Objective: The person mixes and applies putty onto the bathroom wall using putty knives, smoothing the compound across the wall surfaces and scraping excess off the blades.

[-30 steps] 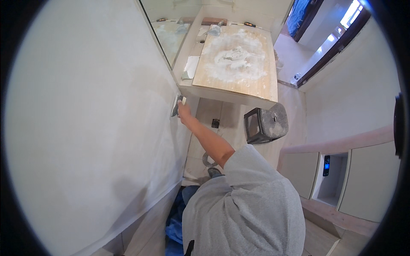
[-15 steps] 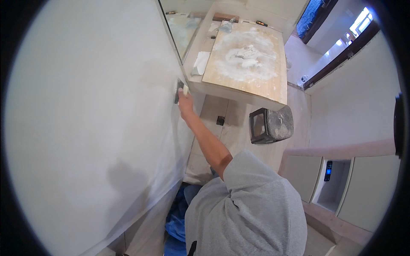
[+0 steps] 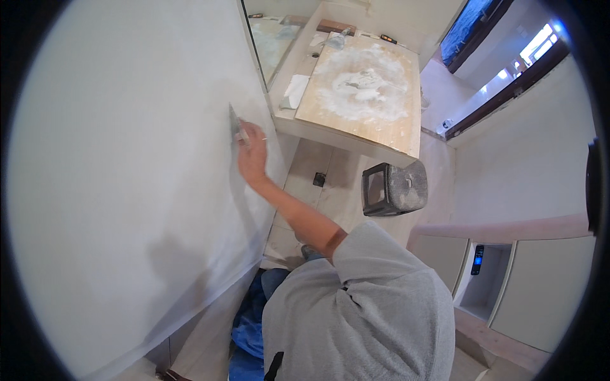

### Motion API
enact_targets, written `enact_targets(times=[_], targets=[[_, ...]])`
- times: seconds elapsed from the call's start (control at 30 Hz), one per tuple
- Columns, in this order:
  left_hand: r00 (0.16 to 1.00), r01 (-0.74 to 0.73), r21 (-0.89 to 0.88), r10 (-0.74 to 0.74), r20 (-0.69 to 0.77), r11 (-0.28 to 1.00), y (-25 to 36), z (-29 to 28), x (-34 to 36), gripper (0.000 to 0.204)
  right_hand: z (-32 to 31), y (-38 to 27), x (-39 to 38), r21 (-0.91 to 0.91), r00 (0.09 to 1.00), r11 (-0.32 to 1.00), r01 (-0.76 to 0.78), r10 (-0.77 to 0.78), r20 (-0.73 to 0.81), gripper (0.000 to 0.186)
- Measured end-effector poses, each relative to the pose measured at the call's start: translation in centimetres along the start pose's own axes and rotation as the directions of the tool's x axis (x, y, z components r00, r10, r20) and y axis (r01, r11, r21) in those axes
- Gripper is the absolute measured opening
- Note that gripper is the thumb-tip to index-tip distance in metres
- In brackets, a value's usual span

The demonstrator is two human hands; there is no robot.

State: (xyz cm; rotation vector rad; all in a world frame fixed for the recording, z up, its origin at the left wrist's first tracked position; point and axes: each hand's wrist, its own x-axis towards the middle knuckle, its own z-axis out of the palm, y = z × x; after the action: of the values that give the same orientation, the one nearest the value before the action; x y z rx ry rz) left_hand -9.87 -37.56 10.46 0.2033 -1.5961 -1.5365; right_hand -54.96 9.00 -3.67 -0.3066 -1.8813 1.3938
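Observation:
My right hand is closed around a putty knife with a thin metal blade. The fingers wrap its grip, and a ring shows on one of them. The blade stands edge-on against the pale, smooth wall to my left. My bare forearm comes out of a grey short sleeve and reaches across toward the wall. My left hand does not show in the picture.
Ahead, a wooden board smeared with white paste lies on a counter. A utility knife is behind it. Below stands a dusty black step stool. At the right, a niche holds a dark handset. Blue plastic sheeting lies low at the left.
My right hand and the putty knife have moved left along the wall, away from the counter edge. The blade has turned from lying flatter to edge-on. The view has shifted slightly.

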Motion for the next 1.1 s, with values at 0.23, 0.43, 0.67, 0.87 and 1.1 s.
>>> enact_targets(times=[0.23,0.43,0.67,0.87,1.1], targets=[[0.996,-0.072,-0.037,0.074,0.056,0.997,-0.3,-0.5,-0.3,0.048,-2.3,-1.3,-9.2,0.036,0.952,0.995,0.097,-0.103,0.287,0.045],[0.999,-0.011,-0.087,0.016,0.048,0.996,-0.2,-0.4,0.8,0.046,-1.3,17.8,-4.1,0.211,0.488,0.442,-0.872,0.824,0.288,0.033],[0.995,0.037,0.052,-0.032,-0.090,0.998,0.7,-0.4,0.1,0.053,1.7,13.3,2.3,0.454,0.354,0.164,-0.876,0.859,0.371,0.027],[0.998,-0.027,-0.004,0.027,0.053,1.000,0.1,-1.0,0.0,0.053,-0.1,-4.8,-0.7,0.301,0.932,0.884,-0.358,0.357,0.061,0.019],[0.994,0.057,0.063,-0.051,-0.097,0.996,0.1,-1.0,0.6,0.061,-3.8,-1.6,-5.3,0.183,0.997,0.982,-0.037,0.023,0.078,0.028]])
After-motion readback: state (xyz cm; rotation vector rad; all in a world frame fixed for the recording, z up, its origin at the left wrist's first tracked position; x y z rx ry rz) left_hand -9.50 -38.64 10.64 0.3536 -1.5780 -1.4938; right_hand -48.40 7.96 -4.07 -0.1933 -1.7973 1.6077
